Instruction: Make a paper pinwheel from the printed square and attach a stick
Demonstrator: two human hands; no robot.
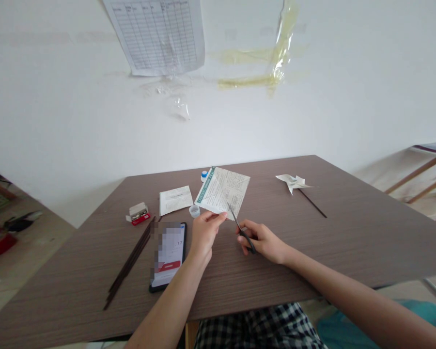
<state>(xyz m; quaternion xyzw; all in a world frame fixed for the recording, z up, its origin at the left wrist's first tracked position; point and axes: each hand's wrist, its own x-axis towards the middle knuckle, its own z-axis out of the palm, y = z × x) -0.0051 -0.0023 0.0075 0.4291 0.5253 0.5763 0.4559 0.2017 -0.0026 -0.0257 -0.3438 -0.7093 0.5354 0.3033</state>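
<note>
My left hand (pixel 206 231) pinches the near edge of a printed square of paper (pixel 227 186), which is held up above the table and has a green strip along its left side. In my right hand (pixel 259 238) is a pair of scissors (pixel 244 236) with black handles. Its blades point up and to the left and lie at the paper's near edge, just right of my left fingertips. Whether the blades have cut into the paper I cannot tell. Behind the held sheet, a small blue-capped bottle (pixel 204 175) is partly hidden.
On the brown table (pixel 349 242) lie a phone (pixel 169 257), thin dark sticks (pixel 131 261), a small red-and-white box (pixel 138 214), more printed paper (pixel 176 198) and a small clear cup (pixel 194 211). A paper pinwheel (pixel 294 183) on a stick lies at the right. A white wall stands behind.
</note>
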